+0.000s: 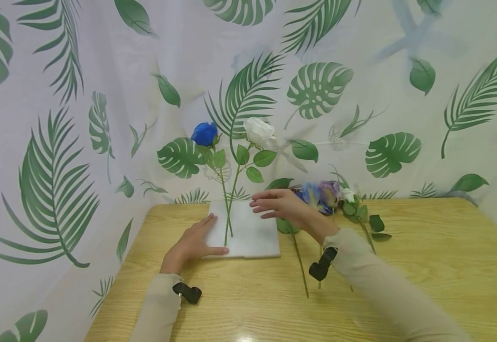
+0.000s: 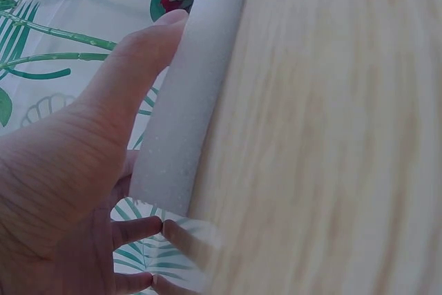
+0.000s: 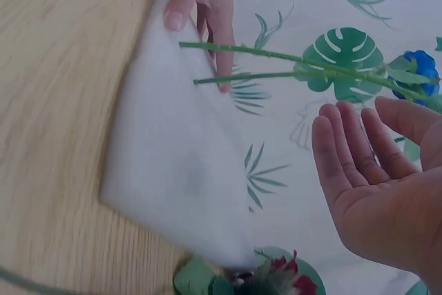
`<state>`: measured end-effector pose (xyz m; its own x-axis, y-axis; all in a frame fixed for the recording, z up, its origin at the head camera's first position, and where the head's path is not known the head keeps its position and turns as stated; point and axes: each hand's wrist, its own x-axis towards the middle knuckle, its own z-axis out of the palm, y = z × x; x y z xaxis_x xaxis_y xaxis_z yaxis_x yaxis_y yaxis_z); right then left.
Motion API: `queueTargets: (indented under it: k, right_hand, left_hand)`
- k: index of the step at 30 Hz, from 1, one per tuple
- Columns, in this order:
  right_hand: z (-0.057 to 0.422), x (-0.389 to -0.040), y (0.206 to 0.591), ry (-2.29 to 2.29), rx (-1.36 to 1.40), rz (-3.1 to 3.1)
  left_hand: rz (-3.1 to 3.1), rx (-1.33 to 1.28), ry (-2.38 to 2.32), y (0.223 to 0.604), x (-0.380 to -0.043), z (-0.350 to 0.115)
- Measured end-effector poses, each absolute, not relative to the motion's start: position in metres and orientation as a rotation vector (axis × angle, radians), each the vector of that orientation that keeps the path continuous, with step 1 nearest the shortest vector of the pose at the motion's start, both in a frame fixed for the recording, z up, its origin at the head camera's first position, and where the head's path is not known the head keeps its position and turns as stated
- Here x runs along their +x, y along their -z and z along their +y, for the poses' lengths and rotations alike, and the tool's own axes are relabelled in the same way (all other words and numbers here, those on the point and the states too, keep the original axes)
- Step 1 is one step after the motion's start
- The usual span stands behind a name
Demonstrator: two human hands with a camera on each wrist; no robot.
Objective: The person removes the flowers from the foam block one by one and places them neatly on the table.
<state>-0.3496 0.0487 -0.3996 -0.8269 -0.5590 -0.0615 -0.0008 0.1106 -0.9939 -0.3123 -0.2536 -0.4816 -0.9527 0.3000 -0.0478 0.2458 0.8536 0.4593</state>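
Note:
Two artificial roses, a blue rose (image 1: 204, 134) and a white rose (image 1: 258, 131), stand upright on a white foam board (image 1: 254, 235). Their green stems cross low down and meet the board left of its middle. My left hand (image 1: 192, 240) is braced at the board's front left corner, thumb along the front edge and straight fingers spread along the left side. Palm turned toward the stems, my right hand (image 1: 284, 205) hovers over the board's right part, fingers extended and holding nothing. In the right wrist view its fingertips are near the stems, apart from the board.
Right of the board, more artificial flowers lie on the wooden table (image 1: 423, 261): a blue-purple bloom (image 1: 316, 194), a white flower (image 1: 348, 194) and a red flower (image 3: 300, 282), stems toward the front. A leaf-printed white curtain (image 1: 359, 42) hangs behind and at the left.

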Motion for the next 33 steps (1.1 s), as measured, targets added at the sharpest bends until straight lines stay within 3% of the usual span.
queueTargets:
  k: [13,33]
  right_hand:
    - [0.008,-0.344,0.406,1.840,-0.528,1.915]
    - [-0.019,-0.344,0.419,1.892,-0.431,1.857]
  left_hand:
    - [2.909,0.433,-0.664,0.485,-0.316,-0.252]
    - [2.914,0.435,-0.656,0.485,-0.317,-0.255]
